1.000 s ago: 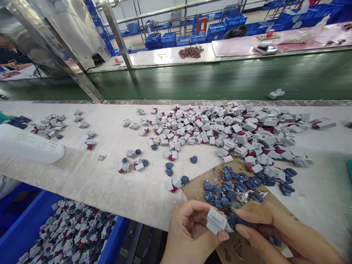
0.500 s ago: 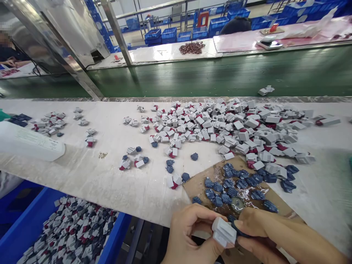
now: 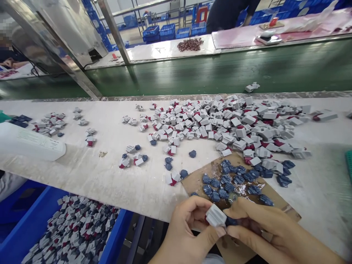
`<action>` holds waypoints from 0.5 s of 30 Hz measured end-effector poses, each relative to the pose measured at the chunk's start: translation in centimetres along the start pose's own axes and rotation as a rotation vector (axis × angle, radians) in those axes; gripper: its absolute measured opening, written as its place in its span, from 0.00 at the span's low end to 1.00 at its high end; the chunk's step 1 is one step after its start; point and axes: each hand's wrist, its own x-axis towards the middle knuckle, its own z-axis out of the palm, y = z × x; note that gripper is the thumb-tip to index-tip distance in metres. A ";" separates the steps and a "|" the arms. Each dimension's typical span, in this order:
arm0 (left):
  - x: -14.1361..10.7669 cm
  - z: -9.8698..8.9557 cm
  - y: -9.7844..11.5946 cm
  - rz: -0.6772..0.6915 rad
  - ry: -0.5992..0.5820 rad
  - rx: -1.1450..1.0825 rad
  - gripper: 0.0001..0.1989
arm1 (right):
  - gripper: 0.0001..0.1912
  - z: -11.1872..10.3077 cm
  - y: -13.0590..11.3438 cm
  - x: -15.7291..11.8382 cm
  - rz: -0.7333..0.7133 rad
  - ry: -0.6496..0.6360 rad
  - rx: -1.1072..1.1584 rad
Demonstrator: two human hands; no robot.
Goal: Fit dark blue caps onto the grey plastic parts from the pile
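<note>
My left hand (image 3: 189, 229) is closed on a light grey plastic block (image 3: 216, 215) with a bit of dark red at its left end. Pinched between the fingers of my right hand (image 3: 255, 223) is a small dark blue plastic piece (image 3: 231, 221), which touches the right end of the grey block; my fingers partly cover it. Just beyond both hands, several dark blue pieces (image 3: 226, 179) lie on a wet-looking brown cardboard sheet (image 3: 284, 205). A big heap of grey and dark red parts (image 3: 203, 119) spreads behind the cardboard.
A blue crate (image 3: 122, 229) full of assembled parts (image 3: 74, 227) stands at lower left. A white bottle (image 3: 30, 141) lies on the table's left. Behind runs a green conveyor belt (image 3: 170, 75) carrying one grey part (image 3: 252, 87). A person (image 3: 228, 14) bends over the far table.
Both hands have shifted slightly left, and the dark blue piece sits in line with the block's end. The part on the belt has moved left. The person at the back has risen into view.
</note>
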 end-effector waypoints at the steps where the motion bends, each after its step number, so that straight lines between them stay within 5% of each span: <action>1: 0.0 -0.1 0.2 0.020 -0.018 0.041 0.18 | 0.19 0.0 -0.1 0.2 0.032 0.000 0.078; 7: 0.4 0.1 0.1 0.220 -0.100 0.300 0.20 | 0.21 0.1 -0.7 0.8 0.043 0.005 0.360; 12: 0.8 1.2 -0.6 0.410 -0.094 0.335 0.16 | 0.30 0.1 -3.0 2.8 0.208 0.426 0.632; 15: 1.0 1.6 -0.8 0.529 -0.152 0.368 0.13 | 0.39 0.5 -5.1 4.1 0.409 0.283 0.969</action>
